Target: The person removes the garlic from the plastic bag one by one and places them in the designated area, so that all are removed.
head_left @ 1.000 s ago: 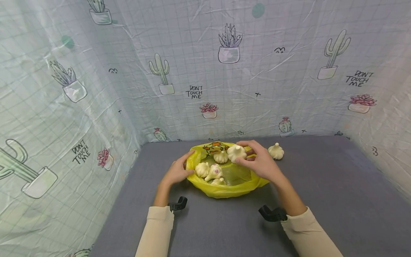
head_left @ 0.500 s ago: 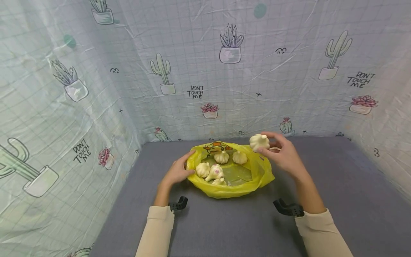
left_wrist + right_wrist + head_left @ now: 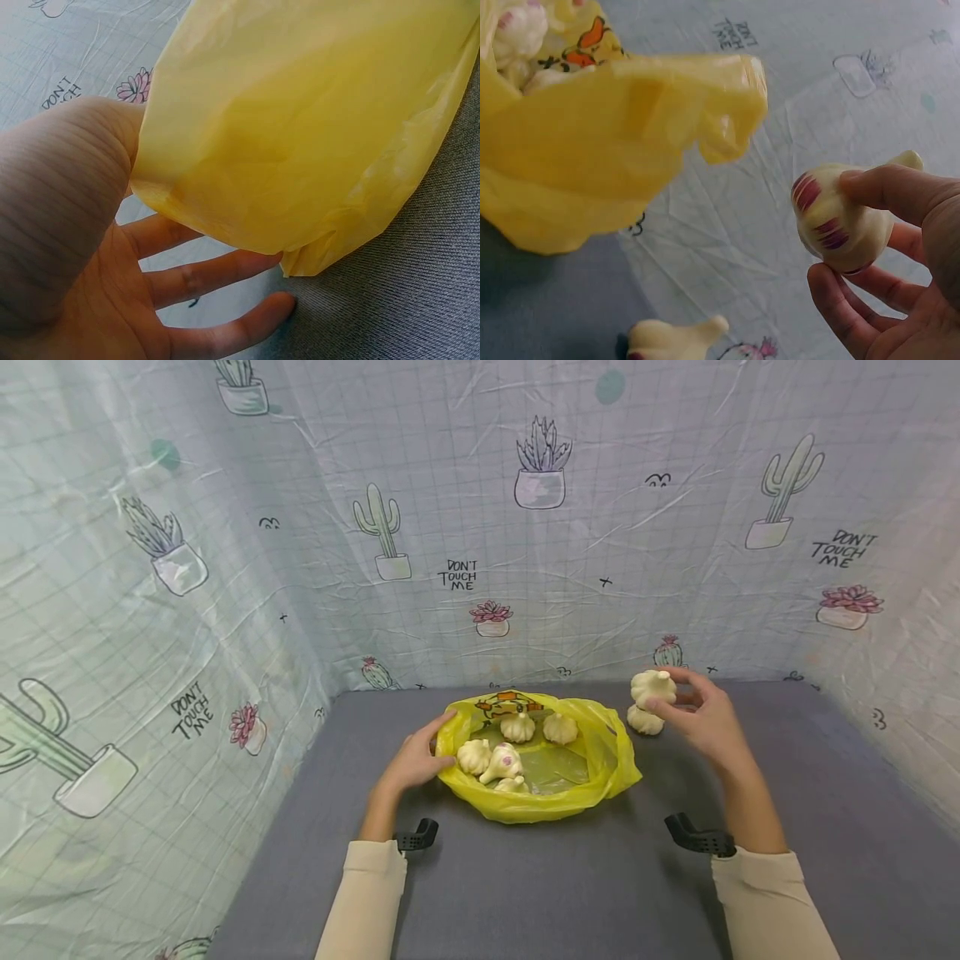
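A yellow plastic bag (image 3: pixel 525 810) stands with its mouth spread, and several garlic bulbs (image 3: pixel 501 762) lie inside. My left hand (image 3: pixel 414 758) holds the bag's left rim; in the left wrist view some fingers (image 3: pixel 217 274) stretch out beneath the plastic. To the right of the bag, my right hand (image 3: pixel 708 714) grips a garlic bulb (image 3: pixel 651 688) between thumb and fingertips. Purple streaks mark this held bulb (image 3: pixel 832 217) in the right wrist view. A loose garlic bulb (image 3: pixel 645 721) rests on the table, partly hidden behind the held one.
The grey table (image 3: pixel 510 893) spreads around the bag. Behind it and at both sides hangs a pale cactus-print cloth (image 3: pixel 450 635). Black wrist mounts (image 3: pixel 701 837) are strapped to both wrists.
My right hand has carried its garlic bulb from above the bag out to the right, over the loose bulb. My left hand stays on the bag's rim.
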The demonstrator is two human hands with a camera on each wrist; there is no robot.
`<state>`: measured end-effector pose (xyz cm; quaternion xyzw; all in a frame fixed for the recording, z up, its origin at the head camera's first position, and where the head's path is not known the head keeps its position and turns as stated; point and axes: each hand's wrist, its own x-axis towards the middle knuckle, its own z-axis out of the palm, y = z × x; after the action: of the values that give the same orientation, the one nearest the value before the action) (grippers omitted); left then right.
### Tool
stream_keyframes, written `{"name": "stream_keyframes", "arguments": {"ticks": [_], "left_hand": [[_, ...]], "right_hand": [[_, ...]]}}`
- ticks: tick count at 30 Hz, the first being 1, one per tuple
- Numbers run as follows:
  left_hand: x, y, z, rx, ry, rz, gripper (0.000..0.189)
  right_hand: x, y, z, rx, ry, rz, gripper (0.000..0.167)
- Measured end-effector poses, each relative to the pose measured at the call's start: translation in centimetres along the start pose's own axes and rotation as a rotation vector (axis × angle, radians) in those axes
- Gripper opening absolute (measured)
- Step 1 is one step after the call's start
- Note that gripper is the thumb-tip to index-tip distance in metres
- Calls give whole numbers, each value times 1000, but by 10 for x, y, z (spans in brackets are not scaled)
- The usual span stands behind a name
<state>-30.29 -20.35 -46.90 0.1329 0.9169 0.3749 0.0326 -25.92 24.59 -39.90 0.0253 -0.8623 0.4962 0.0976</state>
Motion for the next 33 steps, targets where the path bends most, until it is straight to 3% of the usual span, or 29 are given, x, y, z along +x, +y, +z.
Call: {"name": "stream_keyframes", "arguments": {"ticks": [12,33], "left_hand": [[1,-1,0,3,-9,-19,83],[1,-4,1,-3,3,-10,82]], "right_hand": [[4,34,-13,-30,50,75,77],[15,92,-10,-23,90,198,81]]}}
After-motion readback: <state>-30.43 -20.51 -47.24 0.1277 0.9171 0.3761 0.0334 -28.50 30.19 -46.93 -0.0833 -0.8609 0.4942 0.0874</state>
